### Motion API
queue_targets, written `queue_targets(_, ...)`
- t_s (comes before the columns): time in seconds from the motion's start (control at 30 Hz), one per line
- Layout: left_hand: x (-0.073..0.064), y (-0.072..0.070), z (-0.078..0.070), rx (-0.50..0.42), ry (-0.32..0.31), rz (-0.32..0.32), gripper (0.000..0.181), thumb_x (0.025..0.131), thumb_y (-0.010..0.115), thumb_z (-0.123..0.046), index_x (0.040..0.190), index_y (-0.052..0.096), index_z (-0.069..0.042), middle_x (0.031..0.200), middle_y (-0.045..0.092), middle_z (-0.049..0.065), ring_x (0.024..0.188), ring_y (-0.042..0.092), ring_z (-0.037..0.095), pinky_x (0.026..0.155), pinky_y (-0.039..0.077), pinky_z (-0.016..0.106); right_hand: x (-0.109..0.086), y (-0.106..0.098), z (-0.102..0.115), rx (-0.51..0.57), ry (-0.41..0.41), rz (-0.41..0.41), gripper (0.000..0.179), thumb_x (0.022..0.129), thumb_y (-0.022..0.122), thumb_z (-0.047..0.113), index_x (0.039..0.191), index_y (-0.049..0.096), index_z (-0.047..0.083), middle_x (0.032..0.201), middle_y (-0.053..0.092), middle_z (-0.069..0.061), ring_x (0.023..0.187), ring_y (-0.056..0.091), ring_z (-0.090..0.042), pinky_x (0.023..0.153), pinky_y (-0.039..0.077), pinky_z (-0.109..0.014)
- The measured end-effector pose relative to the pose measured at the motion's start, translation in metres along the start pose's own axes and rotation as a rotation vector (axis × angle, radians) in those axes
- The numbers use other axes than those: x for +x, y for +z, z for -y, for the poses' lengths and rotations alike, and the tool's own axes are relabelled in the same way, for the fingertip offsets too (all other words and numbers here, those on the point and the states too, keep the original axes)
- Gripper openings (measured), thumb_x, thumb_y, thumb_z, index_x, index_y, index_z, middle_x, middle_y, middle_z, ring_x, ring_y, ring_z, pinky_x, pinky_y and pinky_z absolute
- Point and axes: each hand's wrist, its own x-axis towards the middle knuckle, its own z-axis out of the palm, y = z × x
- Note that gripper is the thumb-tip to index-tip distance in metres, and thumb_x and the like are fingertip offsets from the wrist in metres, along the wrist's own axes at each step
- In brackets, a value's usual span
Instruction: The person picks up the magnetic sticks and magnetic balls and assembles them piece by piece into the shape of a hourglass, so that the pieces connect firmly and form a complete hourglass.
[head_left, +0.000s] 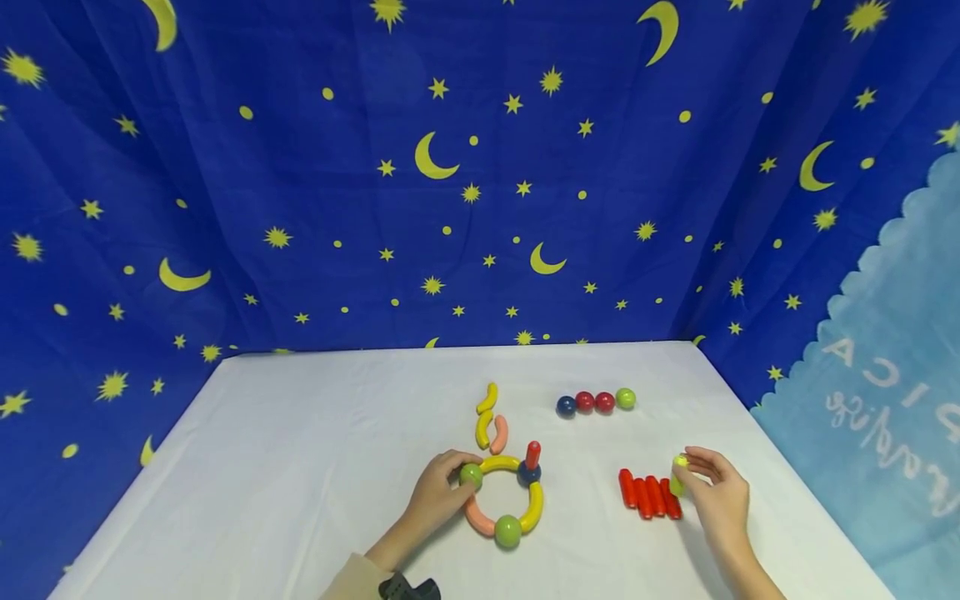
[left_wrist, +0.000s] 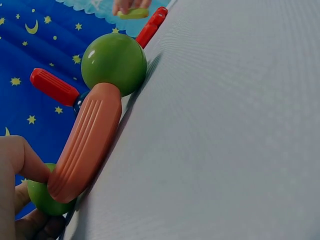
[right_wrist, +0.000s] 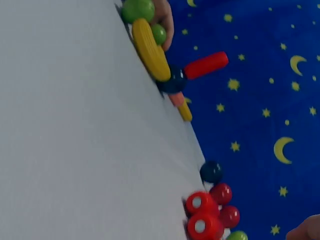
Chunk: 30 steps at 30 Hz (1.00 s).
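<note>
On the white table lies a ring of curved sticks and balls: two yellow curved sticks [head_left: 535, 508], a pink curved stick [head_left: 478, 518], a navy ball [head_left: 529, 474] and two green balls. My left hand [head_left: 435, 493] pinches the ring's left green ball [head_left: 471, 475]; the nearer green ball [head_left: 507, 532] sits at the front. From the navy ball a red stick [head_left: 533, 455] stands up. My right hand [head_left: 722, 500] holds a yellow-green stick [head_left: 678, 477] between thumb and fingers, just above a row of red sticks [head_left: 647, 497]. The right wrist view catches only a bit of that hand.
Behind the ring lie two loose yellow curved sticks [head_left: 484, 428] and a pink one [head_left: 499, 435]. Further back right, a navy ball [head_left: 566, 407], two dark red balls [head_left: 585, 402] and a green ball [head_left: 626, 398] form a row. Blue star-patterned cloth [head_left: 480, 217] hangs behind the table.
</note>
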Motion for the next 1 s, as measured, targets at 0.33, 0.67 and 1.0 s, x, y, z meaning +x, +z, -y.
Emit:
queue_targets(0.33,0.0,0.0,0.002,0.013,0.021,-0.02,0.026,0.08,0.066,-0.017,0.106,0.069,-0.016,0.105,0.067,-0.003,0.103,0.059,0.018,0.094,0.047,0.04,-0.03,0.037,0.028,0.331,-0.159,0.193,0.03,0.077,0.07,-0.01,0.104,0.059,-0.011,0.084,0.065,0.012,0.072,0.064,-0.001,0.061,0.052,-0.013)
queue_targets(0.67,-0.001,0.0,0.002,-0.004,0.003,0.0,0.026,0.081,0.066,-0.02,0.107,0.068,-0.018,0.106,0.067,-0.004,0.105,0.059,0.017,0.096,0.046,0.041,-0.061,0.083,0.049,0.48,-0.446,0.419,0.026,0.072,0.068,-0.017,0.096,0.059,-0.015,0.09,0.063,0.003,0.083,0.062,-0.003,0.075,0.054,-0.018)
queue_targets(1.0,0.0,0.001,0.002,0.019,0.026,-0.008,0.026,0.08,0.066,-0.019,0.106,0.068,-0.017,0.106,0.067,-0.002,0.104,0.059,0.019,0.094,0.047,0.041,-0.093,0.104,0.058,0.47,-0.557,0.68,0.023,0.076,0.069,-0.009,0.097,0.059,-0.012,0.096,0.059,-0.018,0.093,0.058,-0.001,0.079,0.054,-0.021)
